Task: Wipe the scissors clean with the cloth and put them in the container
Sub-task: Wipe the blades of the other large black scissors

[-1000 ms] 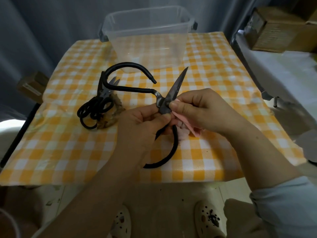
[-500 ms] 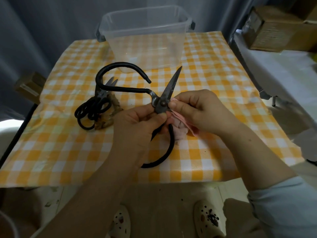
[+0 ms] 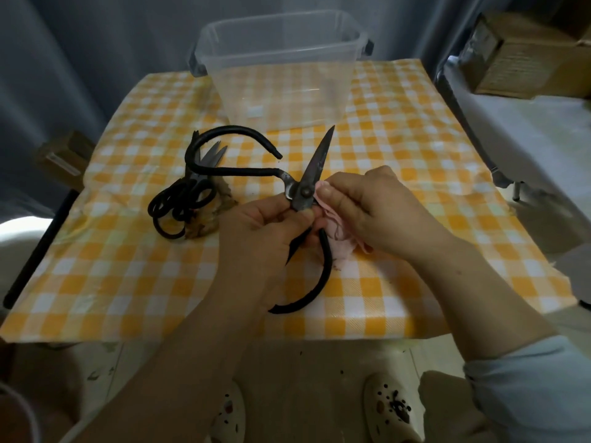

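Scissors (image 3: 315, 169) — pivot pinched by left-hand fingers (image 3: 302, 216), pink cloth (image 3: 339, 243) gripped in right-hand fingers (image 3: 340, 199) — second blade mostly hidden.

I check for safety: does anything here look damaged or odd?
The large black-handled scissors are spread wide open, and their blade looks dark and stained. The clear container stands upright; nothing is spilled.
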`<action>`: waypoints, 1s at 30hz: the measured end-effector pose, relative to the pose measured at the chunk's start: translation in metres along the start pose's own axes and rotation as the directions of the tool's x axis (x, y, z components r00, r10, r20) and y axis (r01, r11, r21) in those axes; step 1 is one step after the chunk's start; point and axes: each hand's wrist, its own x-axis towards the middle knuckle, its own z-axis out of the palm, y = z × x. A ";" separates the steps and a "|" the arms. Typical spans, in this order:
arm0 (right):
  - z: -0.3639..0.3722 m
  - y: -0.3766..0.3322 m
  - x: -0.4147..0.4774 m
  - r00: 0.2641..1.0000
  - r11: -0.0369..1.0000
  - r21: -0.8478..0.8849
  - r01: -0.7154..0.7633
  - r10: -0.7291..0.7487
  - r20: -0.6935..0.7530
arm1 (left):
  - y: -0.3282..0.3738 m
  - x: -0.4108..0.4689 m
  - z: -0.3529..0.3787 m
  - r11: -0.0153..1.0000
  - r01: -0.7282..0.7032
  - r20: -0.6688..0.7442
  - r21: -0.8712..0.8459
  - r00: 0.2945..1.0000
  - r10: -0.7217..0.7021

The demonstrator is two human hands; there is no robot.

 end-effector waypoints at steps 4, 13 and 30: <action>0.015 -0.002 -0.002 0.980 0.981 -0.194 -0.028 -0.011 -0.196 | -0.003 -0.001 0.002 0.996 -0.056 -0.008 0.075 0.998 0.057; -0.003 -0.003 0.000 0.990 0.975 0.185 -0.124 0.109 0.088 | -0.001 0.000 0.001 1.000 -0.010 -0.010 0.018 1.000 0.010; -0.022 -0.018 -0.001 0.886 0.719 0.517 -0.464 0.369 0.282 | 0.000 0.001 0.001 1.000 -0.005 0.044 0.022 0.999 0.004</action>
